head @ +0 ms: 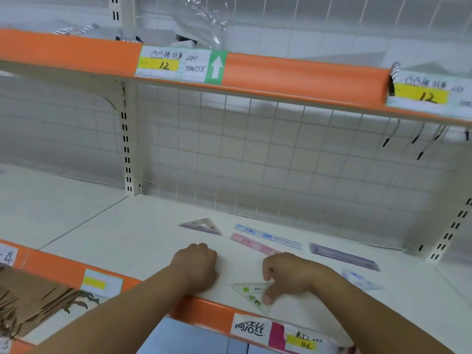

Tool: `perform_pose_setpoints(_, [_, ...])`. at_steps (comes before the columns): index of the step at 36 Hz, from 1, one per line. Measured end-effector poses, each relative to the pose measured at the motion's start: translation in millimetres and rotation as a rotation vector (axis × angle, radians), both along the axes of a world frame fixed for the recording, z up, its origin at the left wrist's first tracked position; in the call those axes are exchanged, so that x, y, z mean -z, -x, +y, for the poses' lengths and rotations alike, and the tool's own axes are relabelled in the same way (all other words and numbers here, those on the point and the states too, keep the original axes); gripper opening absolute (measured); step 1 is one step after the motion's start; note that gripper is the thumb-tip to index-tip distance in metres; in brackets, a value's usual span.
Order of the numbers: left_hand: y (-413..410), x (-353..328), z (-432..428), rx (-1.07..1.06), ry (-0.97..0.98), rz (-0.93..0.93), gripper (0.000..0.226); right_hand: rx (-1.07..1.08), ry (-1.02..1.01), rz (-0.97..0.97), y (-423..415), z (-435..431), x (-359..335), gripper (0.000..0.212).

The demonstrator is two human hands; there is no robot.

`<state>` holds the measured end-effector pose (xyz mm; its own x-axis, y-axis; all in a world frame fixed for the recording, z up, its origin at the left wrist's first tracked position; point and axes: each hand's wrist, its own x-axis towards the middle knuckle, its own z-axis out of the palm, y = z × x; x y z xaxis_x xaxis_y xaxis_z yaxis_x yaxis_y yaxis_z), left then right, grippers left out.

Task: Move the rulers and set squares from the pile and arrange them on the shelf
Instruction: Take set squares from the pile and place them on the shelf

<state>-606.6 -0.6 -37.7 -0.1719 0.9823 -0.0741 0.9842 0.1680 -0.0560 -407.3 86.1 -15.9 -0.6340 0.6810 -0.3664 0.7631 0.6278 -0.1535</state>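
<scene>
On the white shelf (143, 233) my right hand (291, 274) pinches a clear set square with green dots (251, 293) that lies flat near the front edge. My left hand (196, 264) rests as a closed fist on the shelf, holding nothing visible. Farther back lie a grey-purple set square (201, 226), a blue ruler (268, 236), a pink ruler (252, 245) and a purple ruler (343, 256). A pale blue ruler (360, 278) lies just right of my right wrist.
An orange-edged upper shelf (293, 75) overhangs the work area. A wire grid back panel (255, 154) closes the rear. Brown paper items (30, 300) sit at the lower left. Price labels (275, 330) line the front edge.
</scene>
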Motion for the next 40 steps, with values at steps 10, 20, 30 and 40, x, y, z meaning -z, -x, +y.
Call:
perform_pose_setpoints(10, [-5.6,-2.2,-4.0,-0.015,0.018,-0.022,0.040,0.108,-0.227,0.005,-1.3,-13.5,6.0,0.040])
perform_pose_setpoints(20, [-7.1,-3.3,-4.9,-0.018,0.030,-0.021,0.042,0.230,0.113,0.261,-1.1,-17.5,5.7,0.058])
perform_pose_setpoints(30, [-4.6,-3.1,-6.3,-0.004,0.022,-0.033,0.042,-0.256,-0.041,-0.174,-3.4,-2.5,-8.8,0.075])
perform_pose_setpoints(40, [0.6,-4.4,-7.8,-0.011,0.013,-0.020,0.041,-0.114,-0.073,0.077,2.6,-1.6,4.8,0.064])
